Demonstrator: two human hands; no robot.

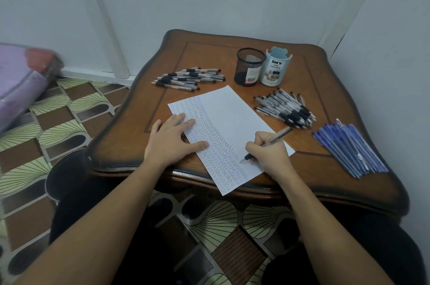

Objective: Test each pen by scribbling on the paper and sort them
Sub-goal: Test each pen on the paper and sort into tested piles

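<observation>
Presses the left hand [173, 140] flat, fingers spread, on the thin white paper [232, 112] near the six o'clock edge of the glossy wooden table [130, 135], likely to stop it sliding. Keeps loose black-gripped pens [188, 78] at ten o'clock, seemingly sorted already. Pinches a slim clear pen [275, 137] in the right hand [267, 154], tip touching the sheet beside dense blue scribble rows. Leaves a black mesh cup [250, 67] and smooth pale holder [277, 68] at one o'clock, a second heap [285, 107] at two, blue pens [349, 149] fanned at four.
</observation>
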